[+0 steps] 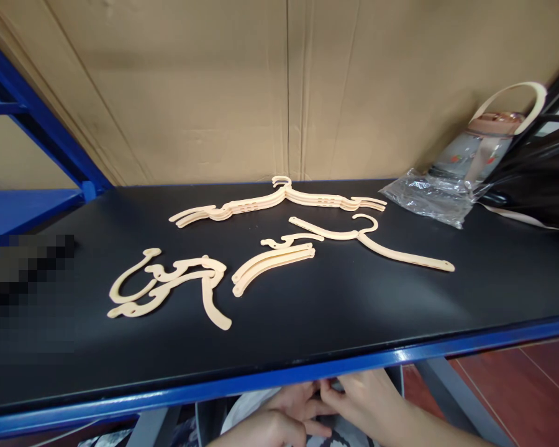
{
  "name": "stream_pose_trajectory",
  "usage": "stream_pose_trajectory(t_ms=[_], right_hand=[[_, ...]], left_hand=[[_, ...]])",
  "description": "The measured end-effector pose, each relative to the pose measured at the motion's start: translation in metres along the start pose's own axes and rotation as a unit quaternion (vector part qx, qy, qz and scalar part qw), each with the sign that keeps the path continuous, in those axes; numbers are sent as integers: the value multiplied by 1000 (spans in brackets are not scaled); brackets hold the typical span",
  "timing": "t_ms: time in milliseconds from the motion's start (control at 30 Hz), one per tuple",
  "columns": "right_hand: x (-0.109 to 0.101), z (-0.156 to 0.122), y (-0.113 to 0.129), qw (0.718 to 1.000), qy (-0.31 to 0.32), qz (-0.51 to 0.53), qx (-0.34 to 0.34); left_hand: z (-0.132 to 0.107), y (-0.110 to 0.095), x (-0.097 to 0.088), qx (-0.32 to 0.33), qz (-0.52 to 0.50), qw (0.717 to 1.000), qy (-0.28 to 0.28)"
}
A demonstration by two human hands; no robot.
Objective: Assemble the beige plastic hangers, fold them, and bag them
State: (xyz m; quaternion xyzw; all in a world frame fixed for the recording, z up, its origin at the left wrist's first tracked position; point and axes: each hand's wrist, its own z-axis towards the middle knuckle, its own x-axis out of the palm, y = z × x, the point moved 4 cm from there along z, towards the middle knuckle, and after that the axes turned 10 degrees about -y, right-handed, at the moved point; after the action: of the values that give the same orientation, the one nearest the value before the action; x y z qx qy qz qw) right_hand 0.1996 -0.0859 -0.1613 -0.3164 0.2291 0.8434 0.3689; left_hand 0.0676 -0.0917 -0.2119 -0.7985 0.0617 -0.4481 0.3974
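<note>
Left hand [280,426] and right hand [359,390] rest loosely curled together at bottom centre, any grip impossible to tell, while the overlapping cream, curved plastic hanger pieces [164,290] at centre left might snag if one were lifted carelessly.

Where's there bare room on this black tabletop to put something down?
The black tabletop is bare across the front right, from the hooked hanger to the blue front edge, and in front of the curved pair. Around the middle it's crowded: loose pieces, curved pair and stacked hangers lie close together. A clear bag and a bottle fill the back right.
</note>
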Motion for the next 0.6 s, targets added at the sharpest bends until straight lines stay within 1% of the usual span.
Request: stream_pose_trajectory(t_ms=[67, 133, 200, 233, 300, 367, 467, 600], right_hand=[[0, 2, 0, 999, 15, 17, 33], [0, 5, 0, 998, 24, 39, 48], [-1, 6, -2, 996, 28, 57, 65], [-1, 7, -2, 995, 34, 63, 73], [-2, 7, -4, 994, 42, 65, 81], [-3, 7, -5, 993, 48, 66, 86], [-3, 6, -6, 989, 70, 79, 105], [0, 5, -7, 974, 133, 107, 150]], left_hand=[[4, 7, -8, -4, 18, 1000, 6], [6, 11, -13, -13, 27, 999, 17], [6, 11, -13, -14, 18, 1000, 5], [4, 8, -12, -8, 6, 1000, -14], [0, 1, -7, 8, -17, 998, -58], [-6, -9, 2, 5, -23, 996, -86], [-13, -23, 17, -16, -28, 994, -104], [-19, -37, 28, -25, -56, 992, -111]])
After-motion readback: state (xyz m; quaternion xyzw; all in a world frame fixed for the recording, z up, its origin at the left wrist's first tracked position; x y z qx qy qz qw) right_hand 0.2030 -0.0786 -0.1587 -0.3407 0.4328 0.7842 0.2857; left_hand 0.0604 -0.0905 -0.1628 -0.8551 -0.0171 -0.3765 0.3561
